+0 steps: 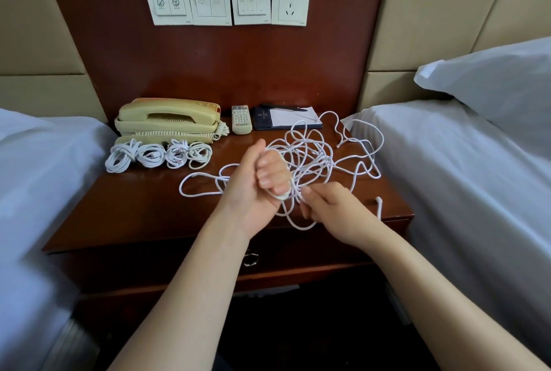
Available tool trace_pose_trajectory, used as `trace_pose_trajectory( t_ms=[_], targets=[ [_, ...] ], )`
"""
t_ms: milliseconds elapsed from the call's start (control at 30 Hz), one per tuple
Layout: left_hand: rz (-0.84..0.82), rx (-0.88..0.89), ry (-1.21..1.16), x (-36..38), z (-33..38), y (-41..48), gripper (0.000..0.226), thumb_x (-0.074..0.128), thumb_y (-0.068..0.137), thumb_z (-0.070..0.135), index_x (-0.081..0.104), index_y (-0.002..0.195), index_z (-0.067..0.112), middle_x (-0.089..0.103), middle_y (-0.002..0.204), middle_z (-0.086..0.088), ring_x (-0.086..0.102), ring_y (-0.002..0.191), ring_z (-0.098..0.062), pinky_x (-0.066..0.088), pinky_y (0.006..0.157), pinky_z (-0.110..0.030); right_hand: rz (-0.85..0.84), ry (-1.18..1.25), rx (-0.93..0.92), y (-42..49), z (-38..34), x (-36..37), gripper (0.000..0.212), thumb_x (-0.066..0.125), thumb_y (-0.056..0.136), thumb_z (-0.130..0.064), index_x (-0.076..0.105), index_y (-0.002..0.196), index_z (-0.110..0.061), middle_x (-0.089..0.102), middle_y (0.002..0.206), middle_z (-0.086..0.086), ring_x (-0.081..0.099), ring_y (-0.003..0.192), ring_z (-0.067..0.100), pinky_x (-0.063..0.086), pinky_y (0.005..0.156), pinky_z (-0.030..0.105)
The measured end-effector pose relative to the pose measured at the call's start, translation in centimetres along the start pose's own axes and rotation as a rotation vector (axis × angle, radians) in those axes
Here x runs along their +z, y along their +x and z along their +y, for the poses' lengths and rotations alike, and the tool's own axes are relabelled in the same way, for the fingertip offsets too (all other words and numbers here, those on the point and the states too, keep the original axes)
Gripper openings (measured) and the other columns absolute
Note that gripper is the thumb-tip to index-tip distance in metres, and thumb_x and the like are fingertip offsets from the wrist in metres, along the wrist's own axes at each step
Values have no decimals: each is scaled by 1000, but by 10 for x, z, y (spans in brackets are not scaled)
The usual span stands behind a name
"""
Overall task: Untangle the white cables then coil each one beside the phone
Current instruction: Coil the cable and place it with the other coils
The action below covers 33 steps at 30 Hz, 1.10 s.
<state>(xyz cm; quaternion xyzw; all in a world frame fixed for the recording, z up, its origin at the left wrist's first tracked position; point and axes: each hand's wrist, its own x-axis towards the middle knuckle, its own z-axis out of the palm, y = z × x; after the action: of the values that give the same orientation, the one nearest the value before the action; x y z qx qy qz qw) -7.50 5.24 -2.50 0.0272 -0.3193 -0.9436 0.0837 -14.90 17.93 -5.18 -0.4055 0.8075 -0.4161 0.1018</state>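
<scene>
A: White cables (310, 159)?
B: Four coils (158, 156) in front of the telephone (170, 120); one loose tangle (323, 150) — nightstand's (149, 206) right half.
A: Hands?
B: Left hand (262, 180) curled, cable wound round its fingers (269, 175); right hand (325, 206) pinches a strand.

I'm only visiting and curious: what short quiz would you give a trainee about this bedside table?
1. Pick one: how many finished coils lie in front of the phone? A) two B) four C) six
2. True or false: the left hand has cable wound round its fingers.
3. Fill the blank: between the phone and the notepad lies a ____.

Key: 1 B; 2 true; 3 remote.
</scene>
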Motion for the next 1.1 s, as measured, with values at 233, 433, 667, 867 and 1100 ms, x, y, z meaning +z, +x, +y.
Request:
trace_pose_trajectory(
  t_ms=[233,433,667,867,1100],
  targets=[
    [227,26,70,0,4,4,48,32,102,32,28,55,20,25,39,9,26,30,-3,28,33,-16,-267,-156,-116,-9,-12,5,29,42,99,-16,63,83,-4,61,62,-3,53,52,2,39,58,13],
    [150,-60,380,1,0,-6,52,32,102,30,30,51,17,24,39,7,24,31,-5,28,34,-17,-387,104,29,-12,-20,3,30,50,96,-30,64,95,-4,71,90,9,69,79,18,54,84,34],
    [68,-168,461,-4,8,-16,55,32,99,29,31,45,18,24,37,8,23,28,-2,22,33,-14,-307,385,-70,-13,-21,1,28,57,90,-32,57,116,-24,65,108,0,62,97,10,51,87,29],
    [19,-301,539,-2,-6,-21,60,34,99,36,29,41,21,23,36,9,25,29,-3,24,33,-15,-61,249,-182,-9,-20,3,32,39,101,-27,59,88,-6,59,76,9,56,66,15,48,61,27],
    [189,-238,566,-5,-11,-22,63,32,98,48,37,45,14,30,37,2,40,35,-13,38,43,-20,-14,36,-208,-1,-16,11,35,46,98,-29,60,81,-2,62,65,15,51,47,13,41,49,24]
  ],
)
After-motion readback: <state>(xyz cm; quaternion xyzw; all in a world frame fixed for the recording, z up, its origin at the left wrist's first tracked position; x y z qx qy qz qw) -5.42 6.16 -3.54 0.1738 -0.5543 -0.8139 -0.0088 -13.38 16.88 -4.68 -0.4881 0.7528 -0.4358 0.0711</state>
